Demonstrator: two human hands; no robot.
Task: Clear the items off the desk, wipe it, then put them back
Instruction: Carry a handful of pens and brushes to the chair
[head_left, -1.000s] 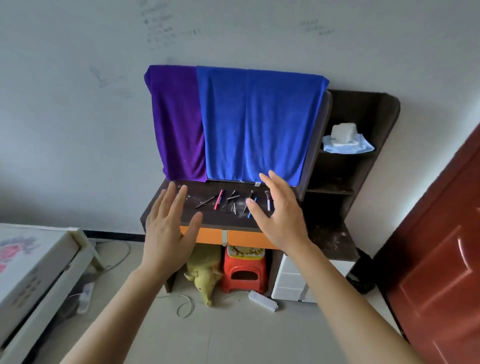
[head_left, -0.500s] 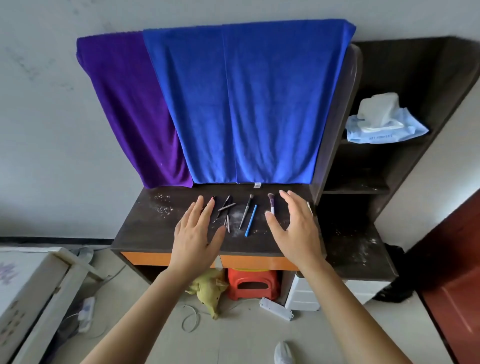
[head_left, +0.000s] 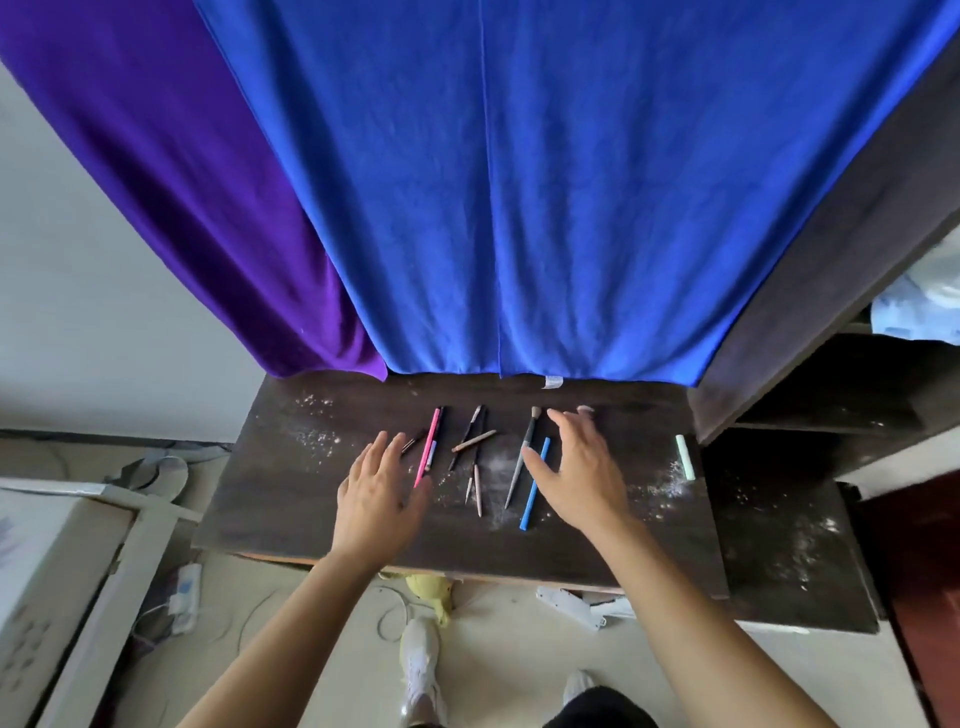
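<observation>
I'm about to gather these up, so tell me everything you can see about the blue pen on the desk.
The blue pen is a thin, plain stick, light blue, plastic by its look. It lies flat on the dark desk, its far end tilted slightly right, on white powder. A grey brush lies just to its left. The right hand, open, hovers at its upper part; whether it touches the pen cannot be told.

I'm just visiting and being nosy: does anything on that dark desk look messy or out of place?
Yes. White powdery specks are scattered over the desk: a patch at its back left, another near the right edge beside a pale green stick. The pens and brushes lie loose, some crossing. Both hands hover open, holding nothing.
</observation>
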